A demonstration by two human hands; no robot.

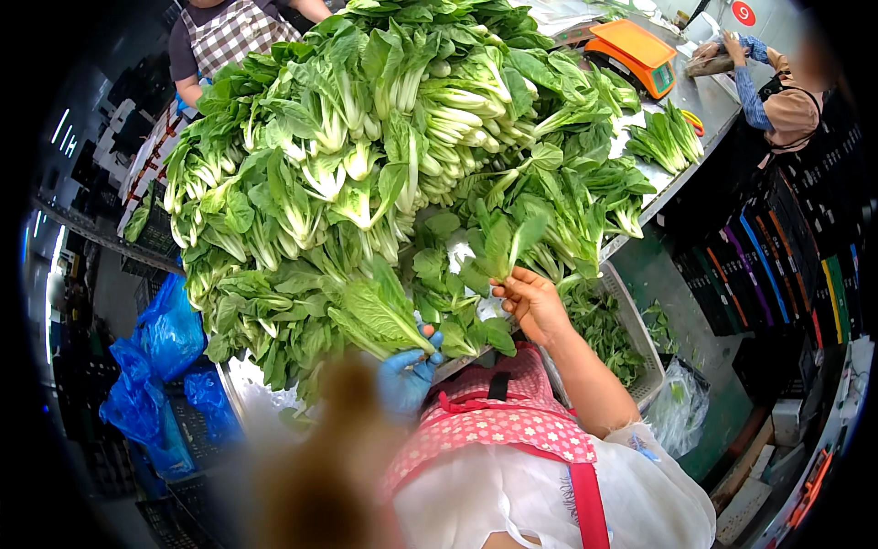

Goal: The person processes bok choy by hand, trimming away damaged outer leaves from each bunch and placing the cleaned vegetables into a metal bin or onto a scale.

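At the near edge of the steel table (240,389), a great heap of bok choy (366,156) lay stacked with white stalks mostly facing one way, likely so each head could be pulled off by its base. The person's left hand (407,375), in a blue glove, was closed around the stalk end of 1 bok choy head (375,316) at the heap's near edge, its leaves pointing away; that grip looked firm, fingers wrapped under the base. The right hand (533,302), bare, pinched the stem of a leafy sprig (501,240) between thumb and fingers, holding it upright just above the pile, perhaps to look it over or strip it

Beside the table, just past the right forearm, a pale plastic crate (640,329) held loose green leaves and trimmings; it stood lower than the tabletop, handy for dropping scraps. Blue plastic bags (160,366) hung on the left, contents not visible. Farther along the table sat an orange scale (636,53) and a small bunch of greens (668,137). 2 other people worked at the far side, 1 in a checked apron (233,32), 1 in a blue sleeve (752,87)
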